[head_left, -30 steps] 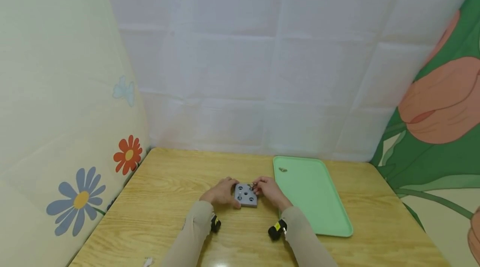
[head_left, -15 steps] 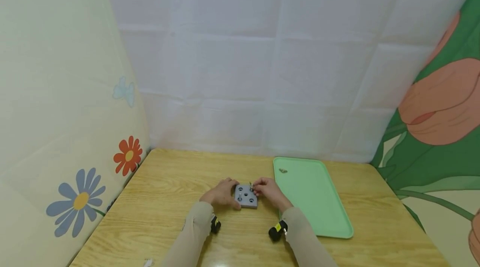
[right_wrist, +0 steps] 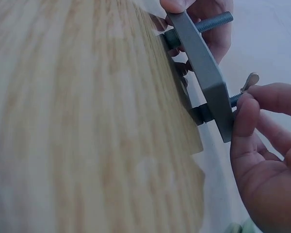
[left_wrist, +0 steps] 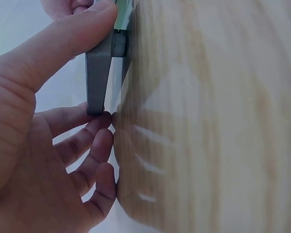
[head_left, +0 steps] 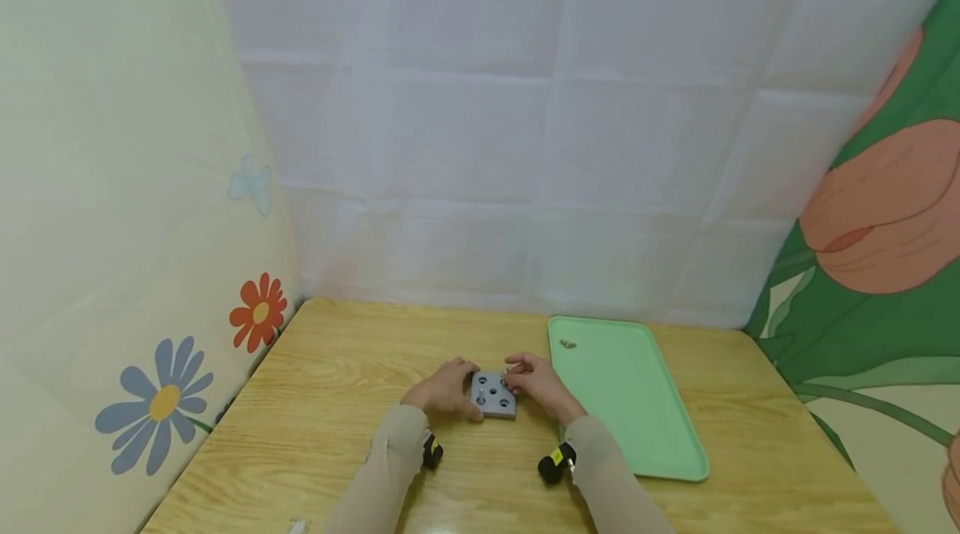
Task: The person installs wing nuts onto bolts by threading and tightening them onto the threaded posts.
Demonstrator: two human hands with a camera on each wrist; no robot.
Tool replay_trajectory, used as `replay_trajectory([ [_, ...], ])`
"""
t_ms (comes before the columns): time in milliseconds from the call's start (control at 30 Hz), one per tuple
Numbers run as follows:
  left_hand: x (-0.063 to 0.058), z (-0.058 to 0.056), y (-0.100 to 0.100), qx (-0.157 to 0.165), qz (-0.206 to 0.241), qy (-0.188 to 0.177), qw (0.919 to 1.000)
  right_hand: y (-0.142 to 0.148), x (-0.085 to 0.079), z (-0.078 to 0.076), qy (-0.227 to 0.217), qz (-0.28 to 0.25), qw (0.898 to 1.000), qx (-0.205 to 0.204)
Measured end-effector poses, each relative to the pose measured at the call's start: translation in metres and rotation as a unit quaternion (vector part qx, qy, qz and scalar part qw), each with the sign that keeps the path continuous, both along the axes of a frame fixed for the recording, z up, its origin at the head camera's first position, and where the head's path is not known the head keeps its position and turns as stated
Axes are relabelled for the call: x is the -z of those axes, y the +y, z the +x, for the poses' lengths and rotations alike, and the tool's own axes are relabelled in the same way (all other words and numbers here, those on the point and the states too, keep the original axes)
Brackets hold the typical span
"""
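A grey metal plate (head_left: 492,406) with several holes lies level, propped just above the table by bolt heads under it. My left hand (head_left: 442,390) grips its left edge between thumb and fingers. One bolt (right_wrist: 215,22) stands up bare through the plate near that hand. At the far right corner a second bolt (right_wrist: 234,100) carries a wing nut (right_wrist: 252,80), which my right hand (head_left: 542,384) pinches with thumb and index finger. Those fingertips partly hide the nut. In the left wrist view a knurled bolt head (left_wrist: 120,43) shows beneath the plate.
To the right lies a pale green tray (head_left: 630,401), with a small brass-coloured wing nut (head_left: 567,343) near its far left corner. A small white scrap (head_left: 297,526) is at the table's near edge. A white cloth (head_left: 450,142) hangs behind the table.
My right fingers have shifted around the wing nut, and its wings show less above them now. My left hand and the plate stay in place.
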State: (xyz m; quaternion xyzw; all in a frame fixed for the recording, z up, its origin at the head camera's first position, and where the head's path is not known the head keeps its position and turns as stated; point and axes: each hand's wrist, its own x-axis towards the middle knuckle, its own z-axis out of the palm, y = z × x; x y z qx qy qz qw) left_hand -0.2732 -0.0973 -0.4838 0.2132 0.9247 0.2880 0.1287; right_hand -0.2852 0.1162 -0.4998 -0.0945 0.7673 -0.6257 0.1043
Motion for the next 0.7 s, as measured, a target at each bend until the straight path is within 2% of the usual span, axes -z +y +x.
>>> replay_trajectory([
  [267,0.0,0.002,0.0,0.002,0.001,-0.003,1.0,0.0,-0.023,0.016,0.007,0.013,1.0,-0.013],
  [533,0.0,0.001,0.001,-0.003,-0.003,-0.006,1.0,0.002,-0.001,0.002,0.004,0.011,1.0,0.006],
  [700,0.001,0.001,0.0,-0.005,-0.003,-0.009,0.9999,0.001,0.002,0.0,-0.007,0.001,1.0,0.021],
])
